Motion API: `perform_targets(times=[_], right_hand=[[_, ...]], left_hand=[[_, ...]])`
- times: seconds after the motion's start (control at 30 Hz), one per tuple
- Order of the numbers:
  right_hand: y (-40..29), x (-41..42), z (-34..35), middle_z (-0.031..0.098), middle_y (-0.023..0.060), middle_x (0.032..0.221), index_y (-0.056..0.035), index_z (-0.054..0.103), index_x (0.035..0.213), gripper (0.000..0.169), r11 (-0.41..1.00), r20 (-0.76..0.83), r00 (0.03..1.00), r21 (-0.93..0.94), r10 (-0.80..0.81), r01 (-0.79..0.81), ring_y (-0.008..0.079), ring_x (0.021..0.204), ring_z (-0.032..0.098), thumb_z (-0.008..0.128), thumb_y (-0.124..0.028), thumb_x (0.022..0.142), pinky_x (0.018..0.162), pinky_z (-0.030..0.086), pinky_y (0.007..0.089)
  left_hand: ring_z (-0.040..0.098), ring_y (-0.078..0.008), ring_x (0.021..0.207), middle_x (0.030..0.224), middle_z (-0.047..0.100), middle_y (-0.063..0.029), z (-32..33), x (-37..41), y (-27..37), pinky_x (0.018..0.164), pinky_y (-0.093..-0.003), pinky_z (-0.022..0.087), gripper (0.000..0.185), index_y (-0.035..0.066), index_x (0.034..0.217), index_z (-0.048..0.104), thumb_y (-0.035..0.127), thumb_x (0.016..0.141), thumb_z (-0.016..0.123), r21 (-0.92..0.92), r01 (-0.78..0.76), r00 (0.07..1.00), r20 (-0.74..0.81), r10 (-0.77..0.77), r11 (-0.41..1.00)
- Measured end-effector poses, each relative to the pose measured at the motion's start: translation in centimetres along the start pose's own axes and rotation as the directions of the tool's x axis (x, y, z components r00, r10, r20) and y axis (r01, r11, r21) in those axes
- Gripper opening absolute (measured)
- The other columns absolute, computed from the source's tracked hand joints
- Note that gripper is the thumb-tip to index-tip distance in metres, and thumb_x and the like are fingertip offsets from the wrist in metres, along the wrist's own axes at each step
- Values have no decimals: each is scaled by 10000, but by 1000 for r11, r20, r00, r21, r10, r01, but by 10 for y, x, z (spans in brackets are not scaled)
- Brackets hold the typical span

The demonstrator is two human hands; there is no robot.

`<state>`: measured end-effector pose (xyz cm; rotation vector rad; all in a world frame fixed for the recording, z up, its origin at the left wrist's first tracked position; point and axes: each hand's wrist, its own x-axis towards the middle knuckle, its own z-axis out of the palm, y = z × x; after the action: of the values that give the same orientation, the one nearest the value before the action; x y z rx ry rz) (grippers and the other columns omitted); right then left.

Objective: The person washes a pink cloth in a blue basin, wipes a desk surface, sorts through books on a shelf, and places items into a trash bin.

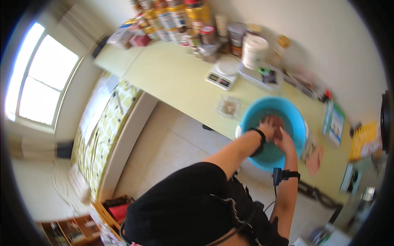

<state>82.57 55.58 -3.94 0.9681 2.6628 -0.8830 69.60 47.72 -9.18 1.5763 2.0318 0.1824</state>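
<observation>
A light-blue plastic basin (297, 115) stands at the table's near edge with water in it. Inside lies a reddish-brown piece, probably wet cloth (278, 121). My left hand (267, 128), with a black band at its wrist, has its fingers on the left side of this piece. From the lower right, my right hand (284, 142) holds its lower end between thumb and fingers. Both hands are close together within the basin's rim. Blur hides the fingertips and the exact fold of the piece. A dark strap with a small device sits on my right forearm.
On the pale green table (172, 83) are a kitchen scale (223, 73), a small clear packet (228, 106), and a white lidded canister (255, 50). Several jars and cans line the wall. A pinkish cloth (315, 160) lies right of the basin, near a green-and-white box (333, 123).
</observation>
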Motion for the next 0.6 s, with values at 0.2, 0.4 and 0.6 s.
perform_targets(times=[0.2,0.4,0.6], right_hand=[[-3,50,28,370,289,1357,-117,49,1470,903,837,82,910,-433,407,-335,382,1205,449,658,-313,832,937,454,480],[-18,51,32,435,264,1303,-36,252,1408,698,803,198,792,-311,578,-508,333,1119,521,622,-244,854,880,476,449],[22,56,51,488,230,1252,-7,362,1345,579,608,249,697,350,672,-712,315,1065,547,607,-211,861,847,480,439]], left_hand=[[479,-391,1152,1194,532,-240,-53,-33,-8,949,-458,409,370,20,1085,626,176,750,613,-222,76,972,235,-22,972],[580,-364,1033,1061,627,-230,2,10,-50,880,-410,457,341,0,1046,659,147,753,562,-514,260,964,185,-191,818],[548,-338,1106,1160,607,-176,-4,8,-52,943,-394,414,460,23,1146,609,352,827,561,-610,279,952,276,-131,741]])
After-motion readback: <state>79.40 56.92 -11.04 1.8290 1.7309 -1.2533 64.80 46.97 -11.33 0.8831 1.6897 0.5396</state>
